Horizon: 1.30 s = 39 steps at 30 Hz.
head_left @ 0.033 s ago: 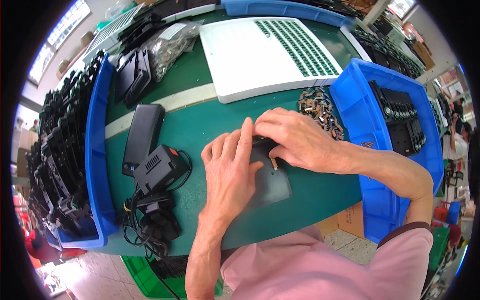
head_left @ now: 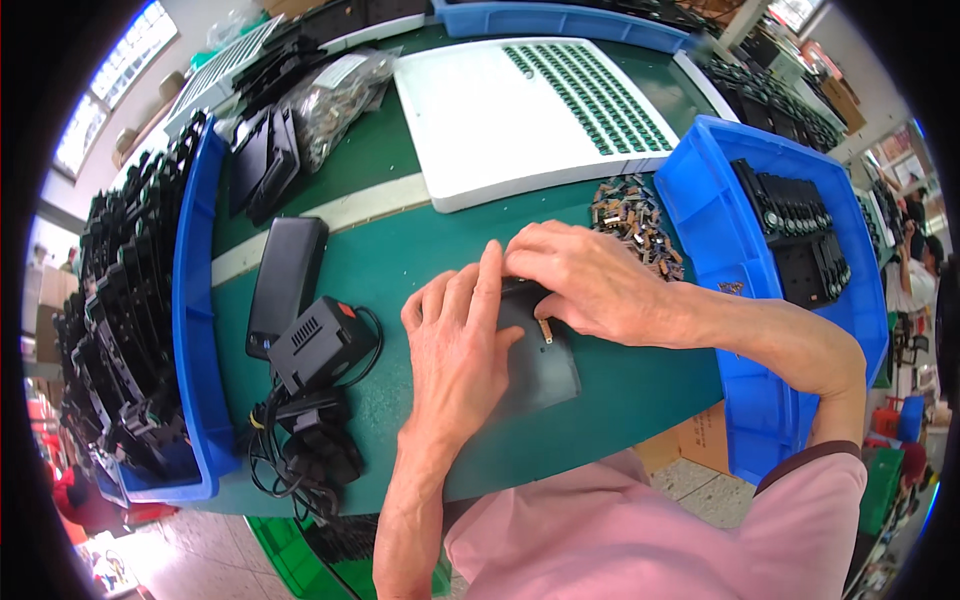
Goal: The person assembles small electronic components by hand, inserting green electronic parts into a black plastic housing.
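A flat dark panel (head_left: pixel 545 375) lies on the green table in front of me. My left hand (head_left: pixel 455 345) rests on its left side, fingers stretched forward and thumb apart, with no object gripped. At the panel's far edge, my right hand (head_left: pixel 585 280) bends inward with its fingers pinched together. Whatever is at those fingertips is hidden. A small copper-coloured strip part (head_left: pixel 546 331) shows just below the right hand's curled fingers, over the panel; whether it is held or lying there I cannot tell.
A pile of small parts (head_left: pixel 640 225) lies beside a blue bin (head_left: pixel 705 190) at right. Beyond stands a white tray (head_left: pixel 480 120) with rows of green pieces. To the left are a black case (head_left: pixel 285 280), a black adapter with cables (head_left: pixel 320 345) and another blue bin (head_left: pixel 195 300) of black parts.
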Motion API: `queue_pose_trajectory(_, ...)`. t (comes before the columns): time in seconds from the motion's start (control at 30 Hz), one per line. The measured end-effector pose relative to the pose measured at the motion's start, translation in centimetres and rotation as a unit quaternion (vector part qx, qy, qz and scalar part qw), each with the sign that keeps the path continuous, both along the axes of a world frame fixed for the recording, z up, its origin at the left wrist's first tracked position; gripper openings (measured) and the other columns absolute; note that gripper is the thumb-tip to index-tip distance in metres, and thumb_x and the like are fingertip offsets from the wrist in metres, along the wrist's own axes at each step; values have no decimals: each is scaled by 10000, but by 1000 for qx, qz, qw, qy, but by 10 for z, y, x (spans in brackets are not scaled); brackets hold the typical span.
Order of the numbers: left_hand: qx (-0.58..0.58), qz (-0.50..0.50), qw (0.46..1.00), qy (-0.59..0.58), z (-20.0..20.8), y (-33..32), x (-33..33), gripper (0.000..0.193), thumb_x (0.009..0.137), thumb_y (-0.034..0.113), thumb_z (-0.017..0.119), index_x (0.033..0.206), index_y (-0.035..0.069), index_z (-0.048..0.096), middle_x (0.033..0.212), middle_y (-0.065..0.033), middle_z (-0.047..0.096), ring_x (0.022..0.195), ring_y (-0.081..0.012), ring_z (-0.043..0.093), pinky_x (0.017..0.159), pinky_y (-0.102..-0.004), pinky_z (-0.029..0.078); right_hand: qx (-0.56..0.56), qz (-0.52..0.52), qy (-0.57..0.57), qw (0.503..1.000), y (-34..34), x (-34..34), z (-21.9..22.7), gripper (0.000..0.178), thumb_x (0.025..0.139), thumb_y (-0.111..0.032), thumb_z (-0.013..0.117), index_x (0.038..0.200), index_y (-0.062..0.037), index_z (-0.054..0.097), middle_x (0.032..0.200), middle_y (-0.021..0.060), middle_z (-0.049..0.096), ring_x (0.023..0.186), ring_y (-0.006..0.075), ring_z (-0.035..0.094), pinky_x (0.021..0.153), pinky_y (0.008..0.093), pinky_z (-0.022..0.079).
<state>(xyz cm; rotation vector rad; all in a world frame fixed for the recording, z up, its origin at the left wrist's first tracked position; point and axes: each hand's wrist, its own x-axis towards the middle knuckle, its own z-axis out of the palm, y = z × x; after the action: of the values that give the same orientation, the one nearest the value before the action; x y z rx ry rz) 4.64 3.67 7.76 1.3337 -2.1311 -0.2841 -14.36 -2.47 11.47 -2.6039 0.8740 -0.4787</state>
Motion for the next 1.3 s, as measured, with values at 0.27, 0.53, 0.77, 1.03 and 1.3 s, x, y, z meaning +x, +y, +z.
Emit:
queue_pose_trajectory(0.27, -6, -18, 1000, 2, -5, -1, -3, 782, 812, 196, 732, 1478, -8, 374, 1268, -150, 585, 1158, -350, 522, 1024, -455, 364, 76, -20, -11, 997, -6, -1, 3, 339, 687, -17, 738, 1019, -17, 671, 922, 176, 631, 903, 377, 614, 807, 476, 501)
queue_pose_trajectory(0.53, -12, -17, 999, 39, 2, 1, 1, 824, 738, 214, 793, 1433, -33, 426, 1202, -163, 623, 1136, -361, 542, 1007, -448, 382, -64, 68, -62, 994, -14, -2, -3, 185, 690, -104, 647, 830, 14, 620, 778, 218, 590, 773, 406, 617, 676, 471, 514)
queue_pose_trajectory(0.77, -85, 30, 961, 262, 2, 3, 1, 896, 901, 580, 610, 1488, -41, 339, 1366, -210, 533, 1297, -304, 470, 1125, -462, 273, -81, -55, -33, 995, 4, -46, 51, 185, 584, -71, 694, 667, 64, 600, 634, 230, 600, 665, 429, 643, 579, 465, 516)
queue_pose_trajectory(1.03, -87, 46, 961, 257, -8, 1, 6, 790, 920, 543, 610, 1485, 32, 403, 1343, -163, 565, 1267, -287, 498, 1100, -488, 285, -202, -408, -9, 890, 82, -222, 159, 287, 569, -189, 724, 810, -34, 731, 663, 158, 634, 635, 324, 632, 608, 411, 503)
queue_pose_trajectory(1.3, -62, 17, 977, 201, -7, 6, -8, 778, 897, 528, 649, 1468, 43, 439, 1312, -161, 583, 1251, -285, 506, 1096, -475, 303, -163, -641, 88, 745, 157, -319, 89, 249, 561, -118, 758, 763, 16, 700, 714, 171, 680, 701, 352, 680, 656, 415, 531)
